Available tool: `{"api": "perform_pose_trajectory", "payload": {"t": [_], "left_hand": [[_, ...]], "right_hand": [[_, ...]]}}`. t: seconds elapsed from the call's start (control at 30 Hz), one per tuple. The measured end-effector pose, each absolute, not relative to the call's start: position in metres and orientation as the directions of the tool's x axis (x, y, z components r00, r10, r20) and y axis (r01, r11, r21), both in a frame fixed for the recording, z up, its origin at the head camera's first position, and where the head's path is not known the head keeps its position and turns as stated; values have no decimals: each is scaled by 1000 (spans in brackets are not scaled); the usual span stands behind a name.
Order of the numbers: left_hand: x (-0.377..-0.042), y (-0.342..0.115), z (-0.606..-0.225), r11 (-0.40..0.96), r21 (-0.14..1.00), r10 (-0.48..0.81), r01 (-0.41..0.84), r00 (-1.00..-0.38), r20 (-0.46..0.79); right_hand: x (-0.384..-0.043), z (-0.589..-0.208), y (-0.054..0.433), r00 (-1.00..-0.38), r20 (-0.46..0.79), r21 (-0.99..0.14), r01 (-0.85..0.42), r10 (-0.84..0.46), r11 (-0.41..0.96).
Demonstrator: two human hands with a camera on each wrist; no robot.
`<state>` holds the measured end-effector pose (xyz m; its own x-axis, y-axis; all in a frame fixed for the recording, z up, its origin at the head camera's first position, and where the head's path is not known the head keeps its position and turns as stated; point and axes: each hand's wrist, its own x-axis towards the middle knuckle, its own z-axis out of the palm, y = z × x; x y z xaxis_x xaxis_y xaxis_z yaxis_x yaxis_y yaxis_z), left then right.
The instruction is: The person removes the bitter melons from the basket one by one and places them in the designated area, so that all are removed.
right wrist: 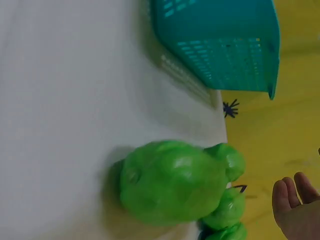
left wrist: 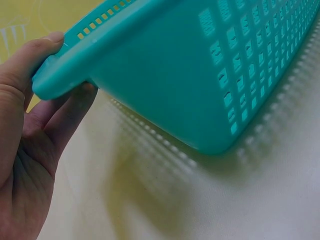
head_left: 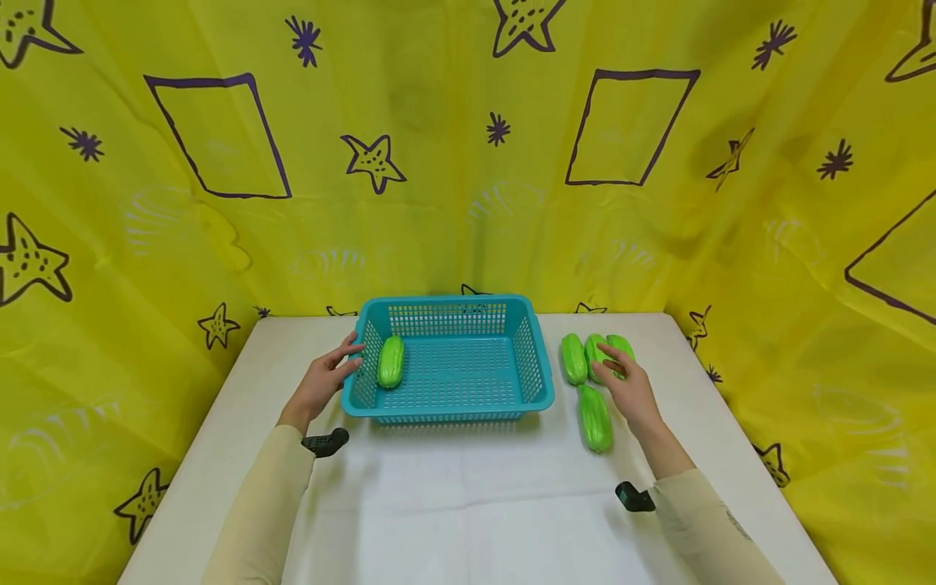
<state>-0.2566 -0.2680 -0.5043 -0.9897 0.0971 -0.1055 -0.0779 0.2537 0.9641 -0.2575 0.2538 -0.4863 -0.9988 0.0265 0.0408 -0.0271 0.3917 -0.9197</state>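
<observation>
A teal plastic basket [head_left: 461,375] with lattice walls stands at the back middle of the table. Its left rim is pinched by my left hand [head_left: 319,385]; the left wrist view shows a digit over the rim [left wrist: 65,80] and others beneath it. One bright green, ribbed gourd [head_left: 391,361] lies inside at the left. More gourds lie right of the basket: three side by side, one of them this gourd [head_left: 574,359], and a nearer gourd [head_left: 595,420]. Over the right part of this group hovers my right hand [head_left: 630,392], fingers relaxed and apart, holding nothing; it partly hides the gourds behind.
The white table [head_left: 461,520] ends at a yellow curtain [head_left: 439,227] with dark drawings, which closes off the back and both sides. A black camera mount [head_left: 326,443] sticks out at the left wrist and another mount [head_left: 634,497] at the right.
</observation>
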Motion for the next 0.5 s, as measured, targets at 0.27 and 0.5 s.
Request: {"api": "perform_pose_trajectory", "payload": {"t": [0.27,0.5], "left_hand": [[-245,-260,-482,219,971,116,-98,-985,-126],[-252,-265,-496,239,967,112,-85,-987,-114]], "right_hand": [[-281,-460,214,-994,112,-938,-105,3,329],[-307,-429,174,-985,159,-947,-170,-61,271]]}}
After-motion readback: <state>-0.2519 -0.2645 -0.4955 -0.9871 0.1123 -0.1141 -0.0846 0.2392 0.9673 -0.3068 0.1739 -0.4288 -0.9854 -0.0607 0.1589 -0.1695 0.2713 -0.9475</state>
